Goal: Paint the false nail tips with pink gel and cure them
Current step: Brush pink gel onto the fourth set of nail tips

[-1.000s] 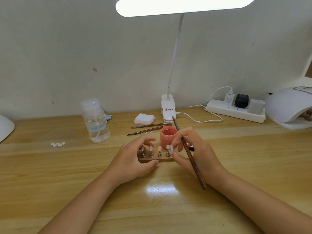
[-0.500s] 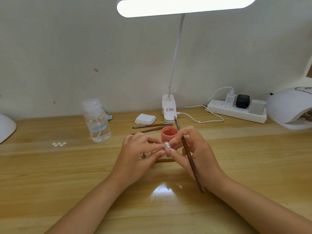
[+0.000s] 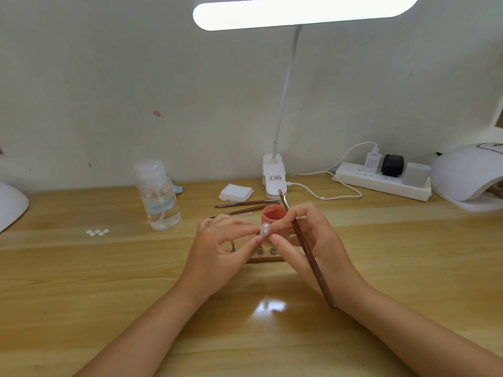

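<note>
I'm pinching a clear nail tip [image 3: 264,229] w/ my left hand [image 3: 223,246], lifting it just above the wooden stand [image 3: 268,258]. My right hand [image 3: 313,240] is gripping the brush [image 3: 304,244], fingers also touching the tip. Bristle end is pointing away from me past the pink gel pot [image 3: 273,217], so I'm needing to swing it back toward the tip

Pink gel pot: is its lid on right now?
No. The pink gel pot stands uncovered behind the hands, with the pink gel visible inside it.
</note>
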`<state>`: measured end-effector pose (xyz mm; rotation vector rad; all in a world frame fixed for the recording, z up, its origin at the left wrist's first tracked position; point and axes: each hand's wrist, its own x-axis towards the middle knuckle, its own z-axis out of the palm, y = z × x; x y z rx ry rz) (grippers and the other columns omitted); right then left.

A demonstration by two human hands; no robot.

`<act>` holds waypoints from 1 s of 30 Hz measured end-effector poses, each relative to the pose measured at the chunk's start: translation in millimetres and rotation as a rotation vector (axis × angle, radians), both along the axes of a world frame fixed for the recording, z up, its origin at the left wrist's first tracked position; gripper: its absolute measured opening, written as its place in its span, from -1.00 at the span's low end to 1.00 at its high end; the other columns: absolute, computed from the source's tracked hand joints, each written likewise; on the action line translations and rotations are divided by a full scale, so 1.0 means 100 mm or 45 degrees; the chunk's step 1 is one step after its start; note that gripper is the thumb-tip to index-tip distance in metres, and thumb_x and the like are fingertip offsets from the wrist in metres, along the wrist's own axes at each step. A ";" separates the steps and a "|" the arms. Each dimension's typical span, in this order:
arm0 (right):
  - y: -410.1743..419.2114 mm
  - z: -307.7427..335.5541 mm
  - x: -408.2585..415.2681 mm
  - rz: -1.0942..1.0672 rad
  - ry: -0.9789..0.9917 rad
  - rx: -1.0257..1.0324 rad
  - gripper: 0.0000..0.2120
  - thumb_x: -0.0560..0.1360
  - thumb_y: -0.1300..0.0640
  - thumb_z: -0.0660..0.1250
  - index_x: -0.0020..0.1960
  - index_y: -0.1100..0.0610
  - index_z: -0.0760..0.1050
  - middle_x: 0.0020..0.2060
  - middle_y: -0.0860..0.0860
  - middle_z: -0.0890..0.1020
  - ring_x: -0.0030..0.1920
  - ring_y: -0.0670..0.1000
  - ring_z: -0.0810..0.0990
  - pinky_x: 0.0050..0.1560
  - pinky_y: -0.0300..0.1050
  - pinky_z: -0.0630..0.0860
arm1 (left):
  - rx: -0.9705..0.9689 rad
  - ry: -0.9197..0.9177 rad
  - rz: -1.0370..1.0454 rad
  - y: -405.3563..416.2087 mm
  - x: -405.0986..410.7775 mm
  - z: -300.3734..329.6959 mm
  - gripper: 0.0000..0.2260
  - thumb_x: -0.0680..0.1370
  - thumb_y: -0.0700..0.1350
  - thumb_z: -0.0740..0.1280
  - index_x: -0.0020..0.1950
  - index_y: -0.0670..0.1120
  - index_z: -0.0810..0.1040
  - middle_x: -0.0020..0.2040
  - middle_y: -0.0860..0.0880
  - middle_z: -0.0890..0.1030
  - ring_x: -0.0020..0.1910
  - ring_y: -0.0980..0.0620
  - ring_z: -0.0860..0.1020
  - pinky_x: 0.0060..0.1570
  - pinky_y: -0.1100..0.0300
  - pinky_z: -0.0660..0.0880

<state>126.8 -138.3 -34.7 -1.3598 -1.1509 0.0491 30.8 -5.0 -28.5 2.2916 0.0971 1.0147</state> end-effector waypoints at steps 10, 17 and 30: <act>-0.01 0.37 0.27 -0.306 0.261 -0.007 -0.54 0.46 -0.21 0.06 -0.21 0.02 0.64 -0.52 0.10 0.38 -0.53 -0.17 0.34 -0.46 -0.43 0.30 | -0.404 -0.143 -0.029 0.05 -0.02 0.01 -0.73 0.43 -0.34 0.36 -0.17 0.06 0.64 -0.23 -0.02 0.66 -0.17 0.10 0.58 -0.11 0.45 0.44; 0.23 0.53 0.61 -0.483 -0.009 -0.404 -0.66 0.52 -0.04 0.28 -0.37 0.09 0.50 -0.64 -0.08 0.48 -0.57 -0.24 0.43 -0.38 -0.27 0.32 | -0.475 -0.173 -0.013 0.07 -0.01 0.00 -0.77 0.42 -0.28 0.40 -0.19 0.08 0.63 -0.19 0.21 0.65 -0.19 0.23 0.57 -0.11 0.48 0.43; 0.58 0.38 0.64 -0.580 -0.317 -0.671 -0.57 0.46 -0.10 0.34 -0.18 0.32 0.58 -0.28 0.17 0.65 -0.21 0.11 0.62 -0.20 0.07 0.54 | -0.417 -0.135 -0.015 0.09 -0.01 -0.03 -0.80 0.39 -0.27 0.43 -0.21 0.04 0.64 -0.23 0.08 0.66 -0.17 0.19 0.59 -0.06 0.43 0.44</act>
